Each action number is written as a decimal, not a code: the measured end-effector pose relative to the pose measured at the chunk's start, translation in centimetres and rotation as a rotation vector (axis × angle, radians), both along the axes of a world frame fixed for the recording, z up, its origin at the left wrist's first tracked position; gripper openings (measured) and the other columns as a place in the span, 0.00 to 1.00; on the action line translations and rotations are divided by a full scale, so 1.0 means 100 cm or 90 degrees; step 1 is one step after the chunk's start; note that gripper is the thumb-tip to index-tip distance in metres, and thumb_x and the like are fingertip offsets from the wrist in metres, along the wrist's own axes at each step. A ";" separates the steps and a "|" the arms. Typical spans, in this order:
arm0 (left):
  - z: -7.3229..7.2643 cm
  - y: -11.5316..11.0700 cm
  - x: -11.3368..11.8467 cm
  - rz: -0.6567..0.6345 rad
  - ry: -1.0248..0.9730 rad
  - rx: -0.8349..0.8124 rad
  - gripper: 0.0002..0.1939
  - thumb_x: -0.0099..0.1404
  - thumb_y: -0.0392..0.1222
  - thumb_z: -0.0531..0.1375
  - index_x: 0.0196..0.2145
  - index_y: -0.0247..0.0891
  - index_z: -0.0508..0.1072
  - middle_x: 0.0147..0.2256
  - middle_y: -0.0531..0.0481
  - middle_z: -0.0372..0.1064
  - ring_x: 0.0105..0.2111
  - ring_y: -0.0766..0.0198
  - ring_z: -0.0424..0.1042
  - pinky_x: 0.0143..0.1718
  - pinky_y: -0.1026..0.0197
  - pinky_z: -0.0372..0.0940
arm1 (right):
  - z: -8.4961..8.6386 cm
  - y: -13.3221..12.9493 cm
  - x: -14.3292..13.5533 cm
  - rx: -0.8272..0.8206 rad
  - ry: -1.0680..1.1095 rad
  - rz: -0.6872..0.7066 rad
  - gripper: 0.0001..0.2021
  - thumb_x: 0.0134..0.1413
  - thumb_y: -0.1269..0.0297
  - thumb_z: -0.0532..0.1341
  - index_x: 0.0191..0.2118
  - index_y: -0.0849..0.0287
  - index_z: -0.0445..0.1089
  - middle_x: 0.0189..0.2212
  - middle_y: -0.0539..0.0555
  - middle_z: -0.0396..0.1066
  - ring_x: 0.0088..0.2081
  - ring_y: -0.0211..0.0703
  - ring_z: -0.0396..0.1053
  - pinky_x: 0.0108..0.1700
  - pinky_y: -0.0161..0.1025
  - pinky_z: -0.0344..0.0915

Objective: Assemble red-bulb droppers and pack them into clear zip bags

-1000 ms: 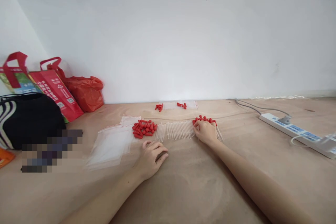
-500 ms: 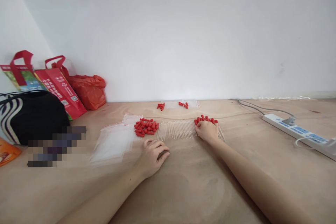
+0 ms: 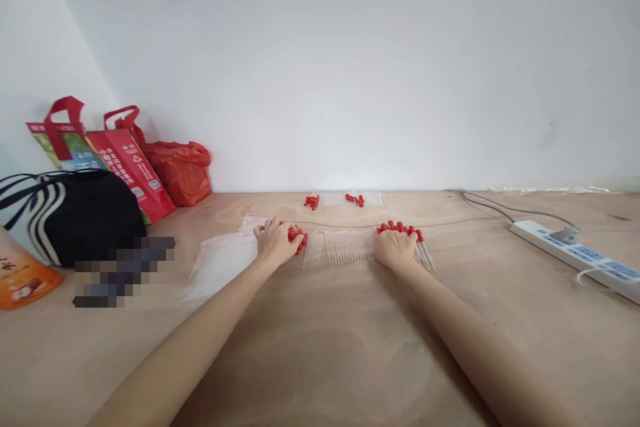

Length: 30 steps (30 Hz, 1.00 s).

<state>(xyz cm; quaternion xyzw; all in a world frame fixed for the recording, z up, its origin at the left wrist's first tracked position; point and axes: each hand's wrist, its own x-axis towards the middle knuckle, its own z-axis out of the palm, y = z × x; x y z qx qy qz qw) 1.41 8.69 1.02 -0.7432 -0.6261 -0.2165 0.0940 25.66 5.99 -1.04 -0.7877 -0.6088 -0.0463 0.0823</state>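
Note:
My left hand (image 3: 276, 240) reaches over a pile of small red bulb-shaped pieces (image 3: 299, 240), its fingers bent but apart, the thumb at the pile's right side. The hand covers much of the pile. Thin whitish sticks or tubes (image 3: 350, 246) lie side by side in a row between my hands. At the row's right end, my right hand (image 3: 397, 247) rests with curled fingers, largely hidden behind its back. Red bulbs (image 3: 400, 227) line up just beyond it, above more thin sticks (image 3: 424, 255). Clear zip bags (image 3: 220, 260) lie left of my left hand.
Near the wall lies another clear bag (image 3: 375, 199) with a few red pieces (image 3: 313, 201) around it. A white power strip (image 3: 575, 250) with cables is on the right. At left are a black drawstring bag (image 3: 100, 213), red bags (image 3: 180, 170) and an orange pouch (image 3: 30, 273).
My left hand has moved forward and left from the bare tabletop onto the red pile. My right hand stays by the row's right end, its fingers now more hidden. The view has shifted slightly.

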 end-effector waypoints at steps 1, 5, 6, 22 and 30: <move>0.000 0.004 0.001 -0.001 0.003 -0.001 0.09 0.54 0.47 0.56 0.27 0.40 0.70 0.38 0.45 0.66 0.42 0.51 0.60 0.41 0.49 0.49 | 0.002 -0.006 0.000 0.008 -0.005 0.010 0.14 0.50 0.74 0.48 0.33 0.66 0.71 0.33 0.66 0.70 0.39 0.54 0.65 0.41 0.50 0.48; -0.001 0.015 0.006 0.004 0.025 -0.012 0.10 0.53 0.48 0.57 0.26 0.39 0.70 0.38 0.45 0.65 0.42 0.52 0.60 0.43 0.50 0.49 | 0.003 -0.042 0.000 0.071 -0.049 0.263 0.11 0.53 0.70 0.49 0.32 0.66 0.68 0.32 0.64 0.69 0.37 0.50 0.63 0.37 0.43 0.53; -0.002 0.017 0.007 0.010 0.029 -0.016 0.10 0.53 0.48 0.57 0.25 0.39 0.70 0.38 0.45 0.65 0.42 0.52 0.60 0.43 0.49 0.49 | 0.002 -0.053 0.000 0.080 -0.059 0.349 0.10 0.53 0.70 0.49 0.31 0.65 0.67 0.32 0.62 0.68 0.37 0.49 0.63 0.37 0.42 0.53; 0.006 -0.025 0.029 -0.119 0.013 -0.022 0.08 0.62 0.41 0.49 0.32 0.37 0.66 0.33 0.46 0.67 0.38 0.55 0.64 0.41 0.53 0.54 | -0.016 -0.080 -0.003 0.067 0.242 0.512 0.07 0.49 0.62 0.58 0.29 0.59 0.61 0.30 0.52 0.65 0.34 0.40 0.61 0.35 0.37 0.55; -0.035 -0.085 0.019 -0.382 -0.129 -0.141 0.11 0.59 0.43 0.56 0.39 0.36 0.67 0.36 0.47 0.64 0.37 0.60 0.65 0.37 0.60 0.60 | -0.027 -0.078 -0.005 0.070 0.281 0.478 0.06 0.51 0.65 0.56 0.27 0.59 0.61 0.27 0.52 0.65 0.32 0.40 0.61 0.34 0.37 0.55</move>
